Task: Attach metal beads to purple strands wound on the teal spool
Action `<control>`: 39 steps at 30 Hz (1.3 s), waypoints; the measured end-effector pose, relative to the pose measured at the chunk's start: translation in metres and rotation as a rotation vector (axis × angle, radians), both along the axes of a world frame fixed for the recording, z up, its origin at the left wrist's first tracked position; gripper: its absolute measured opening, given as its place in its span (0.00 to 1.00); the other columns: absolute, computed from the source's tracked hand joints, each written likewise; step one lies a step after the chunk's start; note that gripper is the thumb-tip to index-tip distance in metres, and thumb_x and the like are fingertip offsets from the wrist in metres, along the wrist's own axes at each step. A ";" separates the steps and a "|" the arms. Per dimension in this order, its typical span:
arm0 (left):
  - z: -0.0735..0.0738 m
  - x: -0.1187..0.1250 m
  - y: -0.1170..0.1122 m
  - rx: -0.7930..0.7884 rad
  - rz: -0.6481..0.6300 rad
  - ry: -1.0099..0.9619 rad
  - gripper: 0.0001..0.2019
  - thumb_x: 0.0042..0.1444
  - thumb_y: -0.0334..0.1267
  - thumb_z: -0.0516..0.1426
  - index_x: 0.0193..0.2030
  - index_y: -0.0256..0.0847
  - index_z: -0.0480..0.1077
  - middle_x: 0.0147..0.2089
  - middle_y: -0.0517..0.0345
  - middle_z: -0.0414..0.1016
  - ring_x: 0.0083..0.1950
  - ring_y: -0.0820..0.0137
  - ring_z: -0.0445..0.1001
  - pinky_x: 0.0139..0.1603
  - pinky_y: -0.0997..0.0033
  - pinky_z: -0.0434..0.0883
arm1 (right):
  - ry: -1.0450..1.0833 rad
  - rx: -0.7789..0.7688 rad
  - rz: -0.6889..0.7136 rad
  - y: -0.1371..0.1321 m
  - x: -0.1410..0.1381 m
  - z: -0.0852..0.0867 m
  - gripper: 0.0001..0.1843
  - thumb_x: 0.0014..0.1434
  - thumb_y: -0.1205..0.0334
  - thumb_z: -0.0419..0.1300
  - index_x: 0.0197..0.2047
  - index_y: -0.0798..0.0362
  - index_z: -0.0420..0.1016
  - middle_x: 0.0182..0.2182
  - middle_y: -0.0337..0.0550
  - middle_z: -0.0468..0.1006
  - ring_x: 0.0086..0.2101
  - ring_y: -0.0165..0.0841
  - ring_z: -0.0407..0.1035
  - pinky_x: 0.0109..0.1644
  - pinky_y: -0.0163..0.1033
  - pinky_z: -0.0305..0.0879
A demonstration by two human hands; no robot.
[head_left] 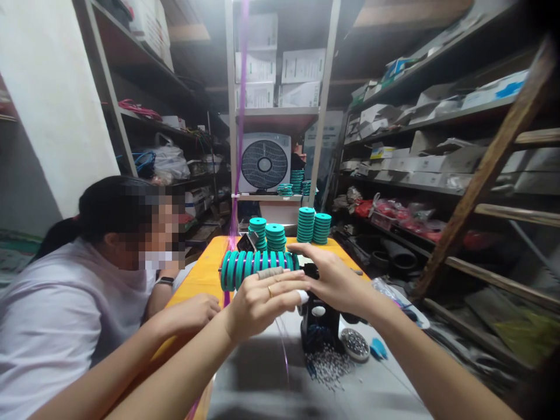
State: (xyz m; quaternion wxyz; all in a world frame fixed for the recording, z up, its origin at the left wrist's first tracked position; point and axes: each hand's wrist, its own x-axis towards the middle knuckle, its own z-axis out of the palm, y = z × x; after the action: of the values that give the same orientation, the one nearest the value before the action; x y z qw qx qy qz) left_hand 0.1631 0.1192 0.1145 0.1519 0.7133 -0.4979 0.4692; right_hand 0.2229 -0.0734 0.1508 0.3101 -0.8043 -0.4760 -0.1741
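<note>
A row of teal spools [251, 263], with dark purple line between their rims, lies side by side along a rod. In front of its right part is my left hand [265, 297], fingers stretched out together toward the right; it wears a ring and wraps on its fingers. My right hand [335, 277] arches by the row's right end, thumb and forefinger apart, the forefinger near the last spool. Whether either hand presses on the spools I cannot tell. Below them stands a black machine [321, 326], partly hidden. Purple strands [233, 227] hang down behind the row's left side.
Another hand [192, 312] rests left of mine, near a person [87, 291] leaning in. Teal spool stacks [306, 224] stand behind. Small silver pieces [330, 367] lie by a filled round dish [355, 345]. A wooden ladder [485, 186] leans at right; a box fan [265, 163] stands behind.
</note>
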 end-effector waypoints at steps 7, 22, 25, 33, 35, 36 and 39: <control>0.018 0.016 -0.006 -0.366 -0.240 0.399 0.15 0.64 0.28 0.48 0.54 0.43 0.68 0.54 0.50 0.77 0.57 0.64 0.75 0.56 0.60 0.74 | 0.163 0.073 0.111 0.004 0.003 0.015 0.18 0.55 0.62 0.64 0.50 0.46 0.76 0.47 0.40 0.79 0.46 0.36 0.72 0.51 0.42 0.69; 0.067 0.041 -0.011 -0.724 -0.211 0.969 0.16 0.64 0.52 0.50 0.40 0.39 0.64 0.38 0.52 0.81 0.40 0.64 0.81 0.35 0.72 0.74 | -0.113 0.054 -0.277 0.011 -0.019 -0.028 0.45 0.54 0.52 0.65 0.68 0.56 0.50 0.59 0.57 0.66 0.59 0.49 0.58 0.62 0.57 0.57; 0.070 0.039 -0.010 -0.704 -0.161 1.013 0.17 0.64 0.52 0.49 0.40 0.38 0.65 0.38 0.51 0.81 0.40 0.65 0.81 0.38 0.71 0.73 | -0.128 0.046 -0.266 0.012 -0.015 -0.024 0.39 0.53 0.51 0.65 0.63 0.56 0.59 0.56 0.56 0.68 0.58 0.48 0.60 0.61 0.56 0.58; 0.061 0.033 -0.006 -0.396 0.045 0.810 0.16 0.66 0.46 0.46 0.40 0.39 0.70 0.42 0.53 0.78 0.48 0.66 0.76 0.53 0.65 0.70 | 0.015 -0.075 -0.246 0.009 0.003 -0.001 0.38 0.57 0.41 0.59 0.64 0.54 0.60 0.51 0.53 0.73 0.53 0.48 0.63 0.56 0.54 0.59; 0.059 0.033 -0.005 -0.350 0.101 0.776 0.16 0.67 0.45 0.46 0.39 0.39 0.71 0.44 0.52 0.78 0.47 0.66 0.76 0.53 0.65 0.69 | 0.036 -0.103 -0.231 0.009 0.010 0.003 0.33 0.57 0.38 0.57 0.57 0.54 0.69 0.46 0.52 0.76 0.49 0.49 0.66 0.53 0.54 0.60; 0.059 0.034 -0.005 -0.350 0.115 0.772 0.16 0.66 0.45 0.46 0.39 0.39 0.71 0.44 0.52 0.78 0.47 0.66 0.75 0.53 0.65 0.69 | 0.041 -0.110 -0.221 0.010 0.013 0.005 0.31 0.57 0.37 0.56 0.51 0.53 0.73 0.43 0.52 0.77 0.47 0.48 0.68 0.51 0.53 0.61; 0.060 0.040 -0.003 -0.407 0.033 0.857 0.17 0.65 0.48 0.48 0.40 0.39 0.72 0.46 0.51 0.79 0.51 0.64 0.75 0.55 0.63 0.68 | 0.045 -0.091 -0.188 0.011 0.019 0.007 0.26 0.59 0.38 0.54 0.38 0.50 0.79 0.35 0.49 0.79 0.41 0.46 0.71 0.50 0.53 0.60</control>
State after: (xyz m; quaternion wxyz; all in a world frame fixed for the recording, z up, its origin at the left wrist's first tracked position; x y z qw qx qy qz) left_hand 0.2030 0.1162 0.1741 0.4730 0.8061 -0.2770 0.2231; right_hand 0.2420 -0.0623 0.1583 0.2659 -0.8626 -0.3986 -0.1623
